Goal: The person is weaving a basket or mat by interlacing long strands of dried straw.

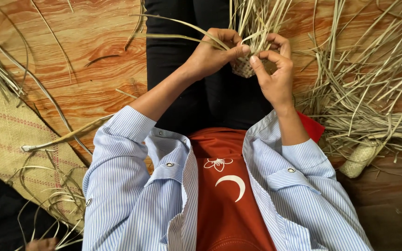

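Your left hand (212,53) and your right hand (273,69) meet over your lap, both closed on the same small woven piece (244,69), a little cup of plaited dried leaf strips with a checked weave. It sits between your fingertips, just above your dark trousers (177,51). The left thumb and forefinger pinch its upper edge, and a long loose strip (177,25) runs out leftward from under that grip. The right forefinger and thumb clamp the other side, with the remaining fingers curled behind the upright loose strips (252,18) that rise from the weave.

Judging by its look, the piece is very light and holds some shape where it is already plaited, but the free ends seem springy and thin; they would likely crease or split if bent sharply, and the dry surface may slide between your fingers. Hold it at the woven rim, where the crossings lock each other, and guide each free strip close to where it leaves the weave, not out at its tip.

To your right a loose heap of strips (373,102) lies on the wood-grain floor (94,56), with a finished-looking woven roll (359,160) at its near edge. On your left a woven mat (10,135) lies on the floor, with more stray strips over it.
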